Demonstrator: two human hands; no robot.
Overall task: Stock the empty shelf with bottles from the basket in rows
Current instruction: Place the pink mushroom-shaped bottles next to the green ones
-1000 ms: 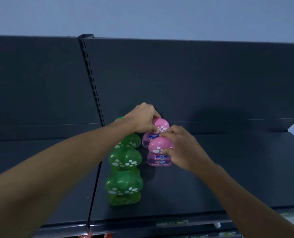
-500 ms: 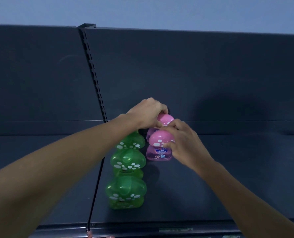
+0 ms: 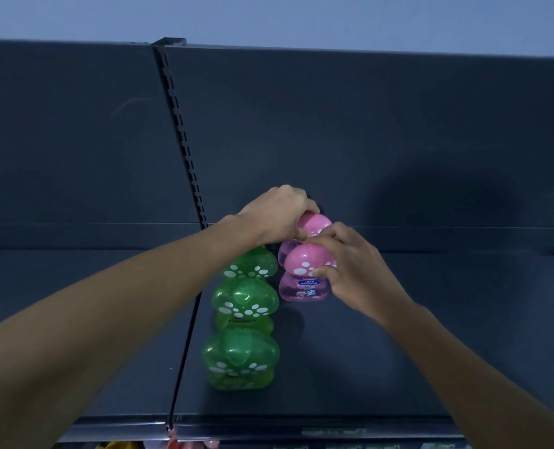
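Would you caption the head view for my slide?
Left hand and right hand grip pink bottles beside green bottles on a shelf.

The shelf (image 3: 431, 351) lies bare to the right of the pink bottles (image 3: 303, 286); on their left the green bottles (image 3: 245, 299) stand close, and the back panel (image 3: 334, 140) blocks behind.

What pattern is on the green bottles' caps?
White spots on translucent green, clearest on the front green bottle in the head view.
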